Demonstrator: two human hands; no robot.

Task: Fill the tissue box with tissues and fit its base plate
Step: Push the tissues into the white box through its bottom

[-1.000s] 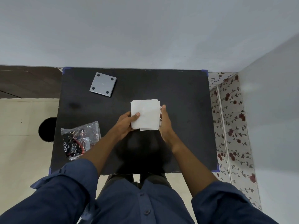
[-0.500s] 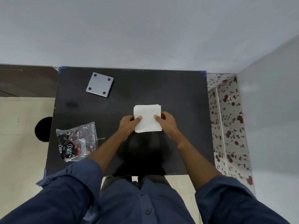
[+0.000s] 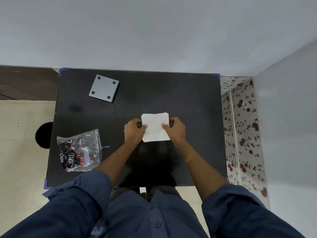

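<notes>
On the black tabletop (image 3: 171,93) against the grey wall, our left hand (image 3: 134,130) and right hand (image 3: 175,129) pinch the tissue stack (image 3: 155,127) at centre, base plate (image 3: 104,88) at ten o'clock; loose sheets could slip if we squeeze unevenly.

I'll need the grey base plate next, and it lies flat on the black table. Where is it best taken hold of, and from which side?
Take the base plate by two opposite side edges, coming straight down from above. It is a thin square lying flat with its four dark feet up, turned askew to the table, so the grip should be turned to match. Nothing crowds it. Both hands now hold the tissue stack.
</notes>
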